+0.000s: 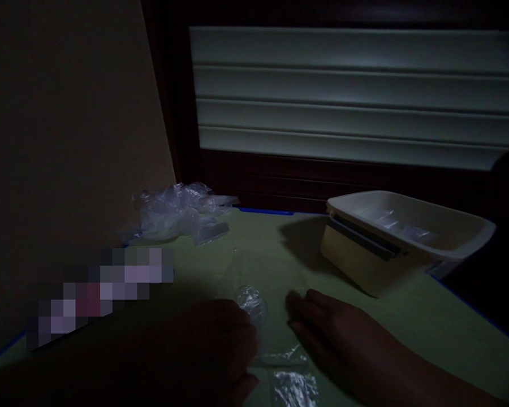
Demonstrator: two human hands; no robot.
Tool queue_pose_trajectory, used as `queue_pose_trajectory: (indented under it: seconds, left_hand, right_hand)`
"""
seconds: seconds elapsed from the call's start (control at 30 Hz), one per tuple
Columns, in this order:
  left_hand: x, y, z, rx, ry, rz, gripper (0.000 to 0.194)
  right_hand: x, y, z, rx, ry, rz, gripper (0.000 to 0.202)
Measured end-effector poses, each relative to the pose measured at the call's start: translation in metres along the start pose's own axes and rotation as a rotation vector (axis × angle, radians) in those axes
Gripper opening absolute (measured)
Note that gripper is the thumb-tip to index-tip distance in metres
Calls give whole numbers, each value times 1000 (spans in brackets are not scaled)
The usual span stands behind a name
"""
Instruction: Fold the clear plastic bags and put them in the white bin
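The scene is very dim. My left hand (pixel 220 345) lies low on the green table surface (pixel 407 328), its fingers curled against a small clear plastic wrapper (pixel 251 302). My right hand (pixel 335 328) rests flat on the table just to the right of that wrapper, fingers together and pointing left. More crumpled clear plastic (pixel 294 387) lies between my two hands near the bottom edge. Whether my left hand actually grips the wrapper is too dark to tell.
A pile of clear plastic bags (pixel 178 212) sits at the back left by the wall. A cream plastic bin (pixel 402 240) stands at the right, holding clear pieces. A shuttered window (pixel 348 96) is behind. A blurred patch lies at the left.
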State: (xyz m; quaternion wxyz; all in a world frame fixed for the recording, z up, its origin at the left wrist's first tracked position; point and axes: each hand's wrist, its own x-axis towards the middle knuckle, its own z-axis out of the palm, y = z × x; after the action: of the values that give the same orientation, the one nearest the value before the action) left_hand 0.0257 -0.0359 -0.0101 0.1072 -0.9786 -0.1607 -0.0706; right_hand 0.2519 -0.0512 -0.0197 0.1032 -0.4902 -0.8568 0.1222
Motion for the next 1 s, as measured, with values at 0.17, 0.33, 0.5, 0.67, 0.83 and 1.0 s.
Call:
queue_pose_trajectory:
  seconds: [0.17,0.33,0.5,0.67,0.83,1.0]
  left_hand:
    - [1,-4,1,-50,9,94,14]
    - [2,-6,5,-40,35,132,15]
    - [0,-4,4,-35,63,90,14]
    - [0,-5,1,-70,77,85,14]
    - [4,-9,0,-94,33,162,13]
    - [1,-8,3,-76,86,157,15]
  right_hand:
    - [-2,-10,-12,169,9,-91,22]
    - [-8,-21,-27,120,-43,-216,50]
    - [-9,-25,-34,82,-157,-247,64]
    - [-7,-19,-28,86,-228,-263,59]
    - [-5,-16,-21,62,-205,-307,50]
    - [-9,-23,-28,49,-121,-276,26]
